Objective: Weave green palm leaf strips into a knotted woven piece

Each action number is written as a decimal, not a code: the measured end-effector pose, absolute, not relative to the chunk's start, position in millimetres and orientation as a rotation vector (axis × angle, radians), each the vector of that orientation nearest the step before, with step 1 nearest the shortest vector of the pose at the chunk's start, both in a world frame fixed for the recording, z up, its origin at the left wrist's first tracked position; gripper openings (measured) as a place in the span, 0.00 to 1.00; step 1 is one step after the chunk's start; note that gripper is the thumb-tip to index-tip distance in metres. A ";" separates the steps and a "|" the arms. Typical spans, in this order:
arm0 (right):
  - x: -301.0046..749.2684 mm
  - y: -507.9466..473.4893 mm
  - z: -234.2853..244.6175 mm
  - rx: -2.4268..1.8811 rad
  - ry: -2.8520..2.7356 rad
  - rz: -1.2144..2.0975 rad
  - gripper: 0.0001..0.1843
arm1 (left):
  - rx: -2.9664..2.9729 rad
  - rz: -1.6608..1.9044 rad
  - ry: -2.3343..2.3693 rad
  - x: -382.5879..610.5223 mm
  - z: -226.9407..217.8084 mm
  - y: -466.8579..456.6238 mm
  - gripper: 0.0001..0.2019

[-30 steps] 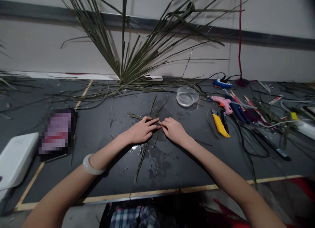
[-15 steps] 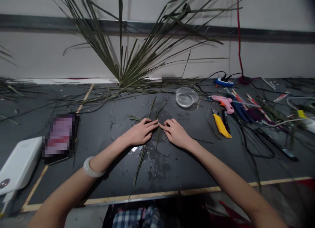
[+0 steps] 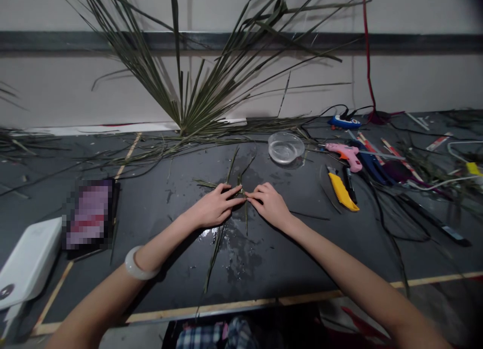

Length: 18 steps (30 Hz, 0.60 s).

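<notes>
A: From the left, what lies on your tabletop (image 3: 158, 258)?

B: A white box (image 3: 32, 258), then a dark-edged device (image 3: 88, 213) with its face blurred out. Next comes your left hand (image 3: 216, 206), its fingers stretched out over the green leaf strips (image 3: 214, 261). You can't tell whether its hidden thumb grips anything.

A: Which way do the strips lie from your fingers?

B: They cross right at your fingertips, in the narrow gap between your two hands. The longest seems to run from near left to far right, passing under your left hand; shorter ends stick out left, far right and near.

A: And your right hand (image 3: 270, 206)?

B: Its thumb and finger look pinched on the crossing's right edge. Neither hand is clearly nearer; both reach it.

A: Farther right?

B: A clear bowl (image 3: 286, 149) on the far side, a yellow cutter (image 3: 342, 192), and a pink glue gun (image 3: 346, 156) beyond that cutter.
</notes>
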State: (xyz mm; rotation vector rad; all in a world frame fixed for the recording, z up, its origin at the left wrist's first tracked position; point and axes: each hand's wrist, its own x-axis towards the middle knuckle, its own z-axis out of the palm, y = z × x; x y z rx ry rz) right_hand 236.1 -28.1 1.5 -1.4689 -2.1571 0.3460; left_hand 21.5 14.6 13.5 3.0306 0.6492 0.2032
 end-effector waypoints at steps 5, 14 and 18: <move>239.1 -25.8 -3.4 -1.402 -2.115 0.372 0.12 | 3.031 0.210 0.648 20.8 14.3 14.4 0.20; 234.4 -30.4 3.0 -1.411 -2.515 -0.016 0.16 | 3.002 0.215 0.656 20.2 13.2 15.2 0.16; 229.5 -33.6 8.9 -1.483 -2.653 -0.149 0.18 | 2.988 0.232 0.645 20.2 13.5 15.1 0.16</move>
